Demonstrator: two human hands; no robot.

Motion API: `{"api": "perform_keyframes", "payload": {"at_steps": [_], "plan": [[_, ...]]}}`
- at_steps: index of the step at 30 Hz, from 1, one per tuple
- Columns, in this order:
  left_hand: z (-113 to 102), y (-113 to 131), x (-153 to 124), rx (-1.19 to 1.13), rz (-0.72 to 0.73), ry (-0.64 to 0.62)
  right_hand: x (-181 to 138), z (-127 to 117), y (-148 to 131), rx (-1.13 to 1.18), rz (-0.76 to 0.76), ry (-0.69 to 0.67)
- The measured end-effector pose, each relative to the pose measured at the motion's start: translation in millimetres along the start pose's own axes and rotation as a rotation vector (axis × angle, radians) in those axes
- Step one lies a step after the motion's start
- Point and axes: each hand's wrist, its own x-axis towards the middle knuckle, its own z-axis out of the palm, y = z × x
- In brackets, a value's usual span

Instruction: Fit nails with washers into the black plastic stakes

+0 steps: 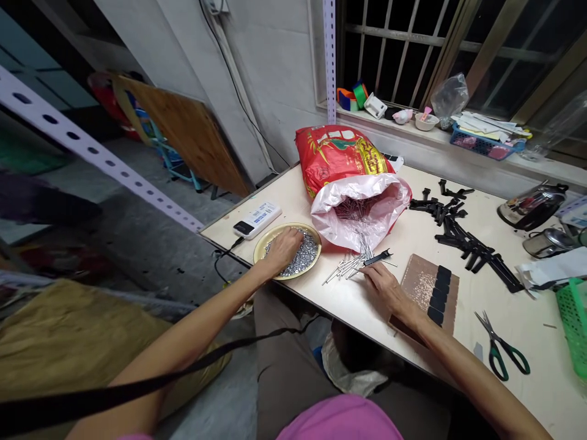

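My left hand (283,249) rests in a round brass-coloured plate (293,269) heaped with small silver screws (300,256), its fingers bunched down among them. My right hand (383,288) lies on the table with its fingertips around the near end of a black plastic strip (378,258) tipped with metal. Loose steel nails (346,267) lie just left of that hand. Behind them slumps a red woven sack (337,156) with a white plastic liner (362,211) folded open around more nails.
A brown board with black pads (431,299) lies right of my right hand. Black plastic pieces (463,229) spread across the pale table (458,324). Green-handled scissors (502,345), a metal kettle (532,206) and a green basket (573,324) sit further right. The table's edge runs under my forearms.
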Motion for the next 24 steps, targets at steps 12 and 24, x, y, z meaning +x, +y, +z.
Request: {"api": "perform_keyframes", "payload": {"at_steps": [12,24], "plan": [[-29.6,41.2,-22.6,-1.217,-0.387,0.096,35.2,-12.4,-49.3,0.28,0.253,0.19],[-48.2,116.1,-35.4,-1.757,-0.404,0.061,37.2,-27.4,-69.0,0.031,0.209,0.189]]}}
